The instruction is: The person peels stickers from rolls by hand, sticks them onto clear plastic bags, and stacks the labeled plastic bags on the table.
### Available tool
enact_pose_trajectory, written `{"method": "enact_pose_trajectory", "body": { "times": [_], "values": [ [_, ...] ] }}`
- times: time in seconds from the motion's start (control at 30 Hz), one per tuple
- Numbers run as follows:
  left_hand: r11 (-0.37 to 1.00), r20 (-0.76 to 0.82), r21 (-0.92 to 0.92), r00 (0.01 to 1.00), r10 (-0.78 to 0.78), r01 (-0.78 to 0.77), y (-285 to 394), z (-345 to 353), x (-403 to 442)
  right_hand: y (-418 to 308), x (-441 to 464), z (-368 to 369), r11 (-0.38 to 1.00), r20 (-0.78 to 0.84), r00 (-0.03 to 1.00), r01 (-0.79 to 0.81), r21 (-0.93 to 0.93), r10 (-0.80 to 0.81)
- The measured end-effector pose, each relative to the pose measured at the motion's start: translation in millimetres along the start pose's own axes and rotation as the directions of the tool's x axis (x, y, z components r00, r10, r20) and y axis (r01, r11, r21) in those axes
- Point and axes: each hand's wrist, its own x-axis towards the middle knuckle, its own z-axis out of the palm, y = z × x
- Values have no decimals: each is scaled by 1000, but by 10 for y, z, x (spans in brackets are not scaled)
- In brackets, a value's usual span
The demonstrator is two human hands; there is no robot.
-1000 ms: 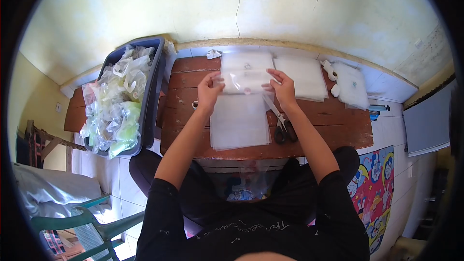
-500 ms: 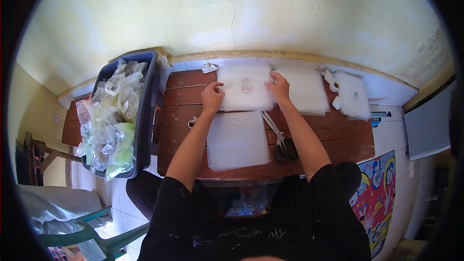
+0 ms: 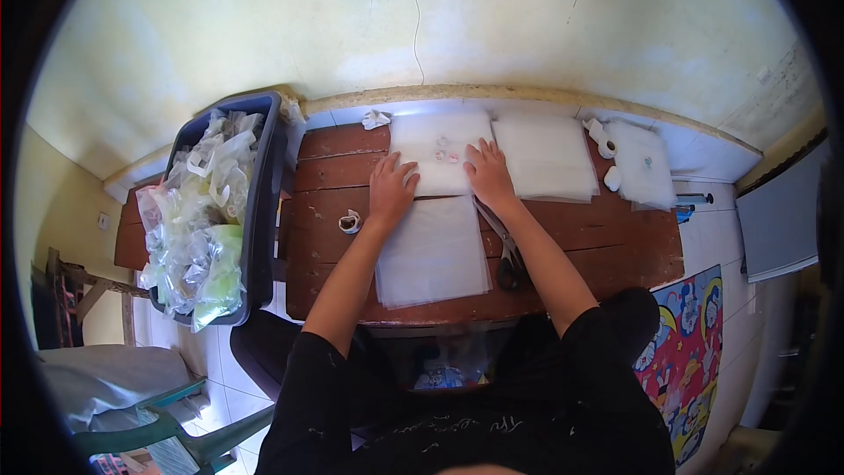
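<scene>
My left hand (image 3: pixel 393 188) rests with spread fingers on the left edge of a stack of clear plastic bags (image 3: pixel 438 174) at the back of the table. On the right edge of the same stack lies my right hand (image 3: pixel 491 176), its fingers also spread. Neither hand grips anything. Small red and green printing shows mid-stack. A second pile of plastic bags (image 3: pixel 431 251) lies in front, between my forearms. Black-handled scissors (image 3: pixel 509 261) lie beside it, partly hidden under my right forearm. Another stack of bags (image 3: pixel 543 163) is to the right of my right hand.
A dark bin (image 3: pixel 266 211) full of crumpled plastic bags stands left of the brown wooden table (image 3: pixel 330 176). On the tabletop are a small roll (image 3: pixel 350 222), a white roll (image 3: pixel 607 149), crumpled white material (image 3: pixel 375 120) and a far-right bag stack (image 3: pixel 646 178). The wall is behind.
Both hands have moved slightly down and inward, going from curled fingers at the stack's sides to spread fingers on its edges. The small roll by my left forearm is now more visible.
</scene>
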Motion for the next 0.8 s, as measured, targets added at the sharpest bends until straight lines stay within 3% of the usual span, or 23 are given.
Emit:
{"method": "enact_pose_trajectory", "body": {
  "times": [0.1,0.2,0.27,0.37,0.4,0.53,0.6,0.8],
  "values": [
    [999,-52,14,998,-35,36,50,-65,1,-4,26,-30,998,34,999,15,-59,-13],
    [998,-39,-16,997,-60,60,119,-211,-80,-89,-12,-143,999,-65,997,30,-45,-33],
    [993,14,-70,996,-92,93,164,-314,-239,-236,-130,-306,979,-100,994,69,190,-51],
    [979,136,-141,982,-128,147,296,-571,-475,-424,-352,-464,944,-89,992,116,308,-93],
    [973,205,-163,970,-130,165,341,-645,-552,-482,-428,-516,944,-90,991,118,309,-94],
    [970,227,-195,969,-100,146,426,-836,-853,-723,-705,-640,907,-28,996,88,411,-85],
    [952,317,-201,935,-160,231,478,-913,-972,-843,-802,-652,896,-29,995,94,433,-91],
    [922,353,-199,901,-250,334,634,-1117,-1170,-1174,-917,-545,860,42,988,108,499,-149]
  ]
}}
